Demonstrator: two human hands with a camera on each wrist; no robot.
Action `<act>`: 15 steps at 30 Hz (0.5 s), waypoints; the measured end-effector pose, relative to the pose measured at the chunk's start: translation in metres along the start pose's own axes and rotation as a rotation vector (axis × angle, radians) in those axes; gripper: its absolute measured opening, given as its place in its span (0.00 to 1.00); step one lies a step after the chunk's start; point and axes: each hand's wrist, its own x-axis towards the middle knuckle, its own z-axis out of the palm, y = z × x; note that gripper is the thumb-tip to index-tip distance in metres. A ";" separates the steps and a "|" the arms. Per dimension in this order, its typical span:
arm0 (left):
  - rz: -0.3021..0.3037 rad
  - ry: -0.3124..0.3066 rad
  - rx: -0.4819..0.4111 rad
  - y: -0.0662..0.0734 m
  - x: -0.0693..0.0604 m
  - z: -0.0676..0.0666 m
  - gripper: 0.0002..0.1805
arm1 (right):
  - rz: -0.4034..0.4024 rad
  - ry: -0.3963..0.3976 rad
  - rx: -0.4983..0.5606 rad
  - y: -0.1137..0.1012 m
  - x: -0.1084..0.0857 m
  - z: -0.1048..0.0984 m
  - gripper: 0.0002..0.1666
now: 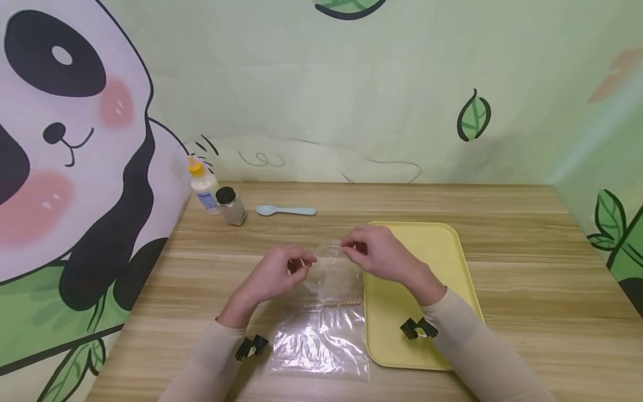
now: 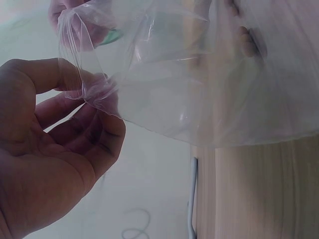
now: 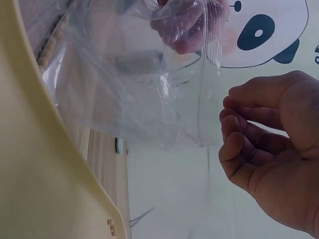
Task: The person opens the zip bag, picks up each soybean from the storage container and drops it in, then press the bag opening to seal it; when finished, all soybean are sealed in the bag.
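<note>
A clear zip-lock plastic bag (image 1: pixel 339 279) is raised between both hands, its zip line visible in the right wrist view. The left hand (image 1: pixel 278 271) pinches one upper corner, where the film bunches into creases in the left wrist view. At the other end of the upper edge, the right hand (image 1: pixel 379 254) pinches the lip with curled fingers; their exact contact is hard to see. A row of small beige beads (image 1: pixel 341 304) runs across the lower part of the raised film; whether they lie inside is unclear. Shiny clear film (image 1: pixel 321 340) lies flat on the table in front.
To the right is a yellow tray (image 1: pixel 417 352), partly under the right forearm. At the back left stand a white glue bottle (image 1: pixel 206 190) with an orange cap and a black-lidded jar (image 1: pixel 232 209). A light-blue spoon (image 1: pixel 286 211) lies beside them. A panda-print wall (image 1: pixel 301 111) bounds the wooden table.
</note>
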 end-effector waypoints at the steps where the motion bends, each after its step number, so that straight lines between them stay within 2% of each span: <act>1: 0.001 0.002 0.000 0.000 0.000 0.000 0.11 | 0.001 0.003 -0.002 0.001 0.000 0.000 0.06; 15: -0.002 0.003 -0.007 -0.002 0.000 0.001 0.11 | 0.051 0.004 0.010 0.016 -0.001 -0.006 0.07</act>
